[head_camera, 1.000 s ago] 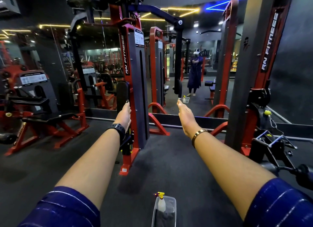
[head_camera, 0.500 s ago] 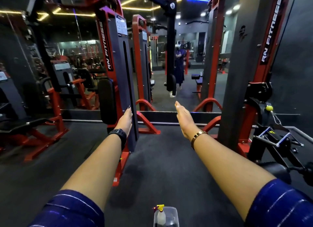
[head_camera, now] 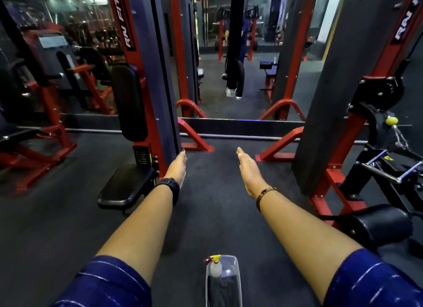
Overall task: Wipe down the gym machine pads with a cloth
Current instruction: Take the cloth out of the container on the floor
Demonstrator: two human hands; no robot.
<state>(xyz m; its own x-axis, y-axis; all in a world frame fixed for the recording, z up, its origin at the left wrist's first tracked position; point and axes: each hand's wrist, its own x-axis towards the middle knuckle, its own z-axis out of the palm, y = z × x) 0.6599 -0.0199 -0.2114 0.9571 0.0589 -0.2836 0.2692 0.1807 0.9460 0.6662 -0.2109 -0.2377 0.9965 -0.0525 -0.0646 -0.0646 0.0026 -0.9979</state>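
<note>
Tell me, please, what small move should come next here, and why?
Probably lower a hand to the clear tray on the floor and take the dark cloth beside the spray bottle. Both the left hand and right hand are open and empty, so no pad can be wiped yet.

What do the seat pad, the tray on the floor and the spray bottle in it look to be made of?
The flat black seat pad looks like smooth vinyl over padding, given its soft sheen. The clear rectangular tray seems glossy plastic, being see-through. The small spray bottle looks like translucent whitish plastic with a yellow trigger.
</note>
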